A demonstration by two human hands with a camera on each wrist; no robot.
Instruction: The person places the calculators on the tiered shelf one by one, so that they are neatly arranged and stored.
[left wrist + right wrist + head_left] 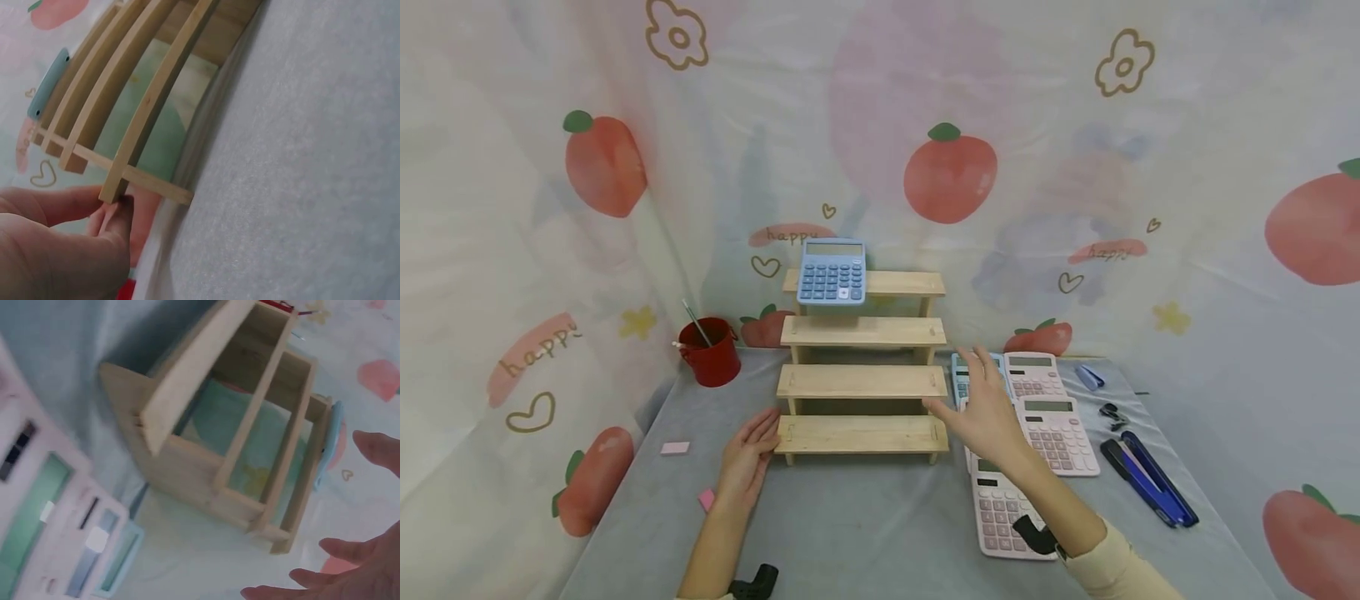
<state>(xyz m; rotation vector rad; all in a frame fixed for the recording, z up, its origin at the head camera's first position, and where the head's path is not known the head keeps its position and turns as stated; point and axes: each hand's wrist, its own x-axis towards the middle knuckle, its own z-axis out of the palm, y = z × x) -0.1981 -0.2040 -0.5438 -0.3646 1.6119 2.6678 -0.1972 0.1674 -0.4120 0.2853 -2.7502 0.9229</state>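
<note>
A four-tier wooden step shelf (861, 381) stands on the cloth-covered table. At its lowest tier, my left hand (750, 457) pinches the left end of the board (134, 150) between thumb and fingers. My right hand (988, 412) is open with fingers spread and holds nothing, to the right of the shelf and above the calculators. On the top tier leans a blue calculator (832, 272), at the left. Beside the shelf lie several pink-and-white calculators (1060, 437) and another blue calculator (958, 375), partly hidden by my right hand.
A red bucket (713, 358) with thin sticks stands at the back left. Two small pink pieces, one a pale block (674, 448), lie left. Toward the right edge are a blue stapler (1150, 479), black clips (1112, 414) and a small light-blue item (1089, 377). A printed curtain (880, 100) hangs behind.
</note>
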